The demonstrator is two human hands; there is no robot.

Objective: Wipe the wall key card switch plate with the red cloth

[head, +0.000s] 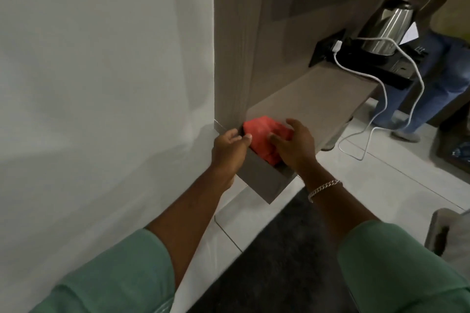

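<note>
A folded red cloth [256, 132] lies inside a pulled-out grey drawer [264, 180] under the counter. My left hand [229, 146] grips the drawer's left front edge by the white wall. My right hand [295, 145] rests on the right side of the red cloth, fingers curled over it inside the drawer. The key card switch plate is not in view.
A grey counter [318, 99] runs to the right, bearing a black tray [368, 63] with a steel kettle [386, 28]. A white charger cable [386, 99] hangs off it to the floor. Another person in jeans [437, 84] stands at the right. A dark rug [279, 262] lies below.
</note>
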